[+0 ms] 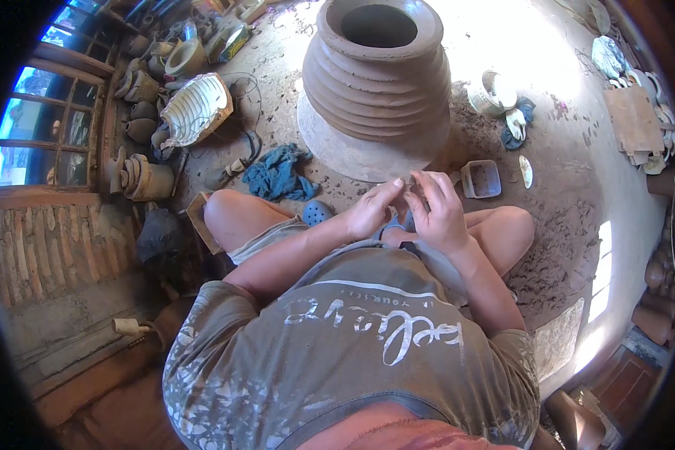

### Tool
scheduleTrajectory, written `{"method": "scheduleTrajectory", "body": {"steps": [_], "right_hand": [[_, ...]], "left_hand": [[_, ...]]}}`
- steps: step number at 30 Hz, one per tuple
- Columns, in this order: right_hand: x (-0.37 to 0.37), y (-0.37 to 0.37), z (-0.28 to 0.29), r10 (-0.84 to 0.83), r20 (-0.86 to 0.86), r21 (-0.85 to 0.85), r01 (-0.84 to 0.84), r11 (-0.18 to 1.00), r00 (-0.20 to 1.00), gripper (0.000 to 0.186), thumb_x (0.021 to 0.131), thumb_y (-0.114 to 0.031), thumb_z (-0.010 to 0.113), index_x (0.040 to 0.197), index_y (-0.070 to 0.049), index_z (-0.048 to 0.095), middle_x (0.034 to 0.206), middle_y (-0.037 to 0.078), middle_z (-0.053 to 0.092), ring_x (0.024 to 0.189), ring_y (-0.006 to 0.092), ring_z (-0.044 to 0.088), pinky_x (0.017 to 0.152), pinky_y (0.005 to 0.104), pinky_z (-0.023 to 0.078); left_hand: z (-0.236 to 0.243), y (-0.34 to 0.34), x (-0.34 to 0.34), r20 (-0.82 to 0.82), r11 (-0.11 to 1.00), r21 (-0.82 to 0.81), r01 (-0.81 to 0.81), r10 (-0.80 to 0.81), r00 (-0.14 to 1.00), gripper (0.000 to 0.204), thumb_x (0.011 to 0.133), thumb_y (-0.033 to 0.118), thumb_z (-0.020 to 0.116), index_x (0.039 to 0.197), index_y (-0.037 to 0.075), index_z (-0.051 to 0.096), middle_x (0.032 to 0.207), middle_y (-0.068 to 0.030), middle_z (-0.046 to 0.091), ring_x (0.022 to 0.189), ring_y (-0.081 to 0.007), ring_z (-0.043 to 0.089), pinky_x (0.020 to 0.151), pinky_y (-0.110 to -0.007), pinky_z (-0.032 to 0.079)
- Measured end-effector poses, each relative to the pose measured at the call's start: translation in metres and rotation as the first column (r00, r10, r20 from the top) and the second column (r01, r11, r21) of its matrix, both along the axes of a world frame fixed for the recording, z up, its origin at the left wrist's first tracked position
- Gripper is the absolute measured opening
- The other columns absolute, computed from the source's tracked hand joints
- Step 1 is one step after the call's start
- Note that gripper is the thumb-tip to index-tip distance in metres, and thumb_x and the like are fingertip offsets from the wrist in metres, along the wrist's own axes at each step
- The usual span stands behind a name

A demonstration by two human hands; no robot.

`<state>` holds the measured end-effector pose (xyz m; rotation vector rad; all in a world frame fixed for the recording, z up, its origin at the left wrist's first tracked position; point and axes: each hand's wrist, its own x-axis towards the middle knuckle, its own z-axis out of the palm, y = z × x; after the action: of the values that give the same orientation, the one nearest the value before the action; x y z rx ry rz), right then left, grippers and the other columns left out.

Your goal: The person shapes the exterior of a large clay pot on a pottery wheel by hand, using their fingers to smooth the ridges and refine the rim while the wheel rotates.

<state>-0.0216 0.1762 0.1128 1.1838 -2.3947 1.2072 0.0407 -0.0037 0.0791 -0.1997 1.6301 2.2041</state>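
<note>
I sit cross-legged before a large ridged clay pot (375,94) with a wide round mouth. It stands on a pale round base (322,142) on the floor. My left hand (373,208) and my right hand (438,210) meet in front of my lap, just short of that base. The fingers of both are curled in, fingertips close together. Whatever they hold between them, if anything, is too small or hidden to make out. Neither hand touches the pot.
Crumpled blue cloth (279,174) and a blue clog (317,212) lie left of the base. At right are a clear plastic tub (481,180), a white bucket (490,93) and scattered clay bits. A ribbed white mould (196,110) and several small pots line the left wall.
</note>
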Motion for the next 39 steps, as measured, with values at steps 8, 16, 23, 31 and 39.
{"method": "scheduleTrajectory", "body": {"steps": [8, 16, 23, 31, 39], "right_hand": [[-0.014, 0.01, -0.004, 0.124, -0.151, 0.142, -0.102, 0.985, 0.981, 0.024, 0.09, -0.005, 0.072, 0.112, 0.005, 0.067, 0.102, 0.017, 0.064, 0.095, 0.034, 0.064, 0.082, 0.0424, 0.056], [0.002, 0.01, -0.006, 0.107, 0.334, -0.074, -0.087, 0.993, 0.937, 0.033, 0.09, -0.004, 0.077, 0.121, 0.004, 0.068, 0.102, 0.018, 0.067, 0.088, 0.0369, 0.07, 0.079, 0.0409, 0.059], [0.0, 0.016, -0.021, 0.13, 0.176, 0.062, -0.143, 0.988, 0.976, 0.03, 0.094, -0.007, 0.071, 0.121, 0.005, 0.068, 0.103, 0.019, 0.067, 0.095, 0.0375, 0.068, 0.082, 0.0427, 0.058], [-0.009, 0.019, -0.008, 0.105, -0.046, 0.128, -0.099, 0.987, 0.993, 0.026, 0.091, -0.004, 0.071, 0.115, 0.006, 0.068, 0.105, 0.018, 0.067, 0.098, 0.0379, 0.067, 0.083, 0.0429, 0.058], [0.003, 0.009, -0.015, 0.066, 0.498, -0.187, 0.033, 0.982, 0.865, 0.022, 0.092, 0.002, 0.074, 0.113, 0.006, 0.074, 0.105, 0.019, 0.074, 0.09, 0.0261, 0.075, 0.078, 0.0336, 0.06]], "left_hand": [[0.007, 0.008, -0.007, 0.055, 0.99, 0.115, 0.082, -0.089, 0.995, 0.055, 0.11, 0.061, 0.043, 0.104, 0.01, 0.063, 0.084, 0.0013, 0.059, 0.07, -0.0079, 0.051, 0.06, -0.025, 0.037], [0.021, -0.026, -0.016, 0.031, 0.992, -0.072, 0.1, -0.098, 0.995, 0.032, 0.105, 0.041, 0.068, 0.111, 0.01, 0.062, 0.087, 0.0028, 0.06, 0.075, -0.0057, 0.05, 0.063, -0.022, 0.038], [0.002, -0.014, -0.008, 0.013, 0.964, -0.217, 0.157, -0.158, 0.987, 0.035, 0.109, 0.04, 0.061, 0.114, 0.005, 0.06, 0.092, -0.0019, 0.065, 0.076, -0.0093, 0.061, 0.066, -0.026, 0.047], [0.031, -0.015, -0.016, 0.113, 0.978, -0.022, 0.206, -0.203, 0.973, 0.05, 0.111, 0.053, 0.048, 0.119, 0.006, 0.061, 0.097, -0.0047, 0.068, 0.072, -0.009, 0.064, 0.06, -0.025, 0.046], [0.011, -0.012, -0.015, -0.089, 0.932, -0.332, 0.142, -0.181, 0.979, 0.037, 0.108, 0.04, 0.057, 0.11, 0.003, 0.062, 0.089, -0.0057, 0.064, 0.072, -0.0137, 0.061, 0.065, -0.031, 0.05]]}}
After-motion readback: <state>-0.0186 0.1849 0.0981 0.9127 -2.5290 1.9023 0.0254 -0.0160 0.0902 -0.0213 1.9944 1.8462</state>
